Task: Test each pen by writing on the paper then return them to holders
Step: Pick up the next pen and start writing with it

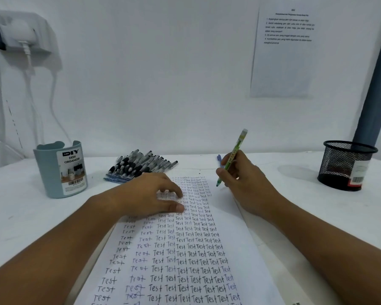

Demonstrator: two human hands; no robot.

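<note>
Right hand (pixel 240 179) grips green plastic pen (pixel 231 158), tip at right margin of white "Test"-covered paper sheet (pixel 196 249). Left hand (pixel 150 194) lies flat and unclenched, pinning sheet. Risks: no blank space, sheet slipping. Pen pile (pixel 139 166) far left; blue plastic desk organizer (pixel 59 172) left, black mesh cup (pixel 345 165) right, both look empty.

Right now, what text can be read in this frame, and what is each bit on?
"DIY DESK ORGANIZER": label on the blue holder.
"Test", repeated in rows: handwritten on the paper.
Sheet on the wall: numbered printed lines, too blurred to read.
Green pen print and mesh holder sticker: too small to read.
</note>
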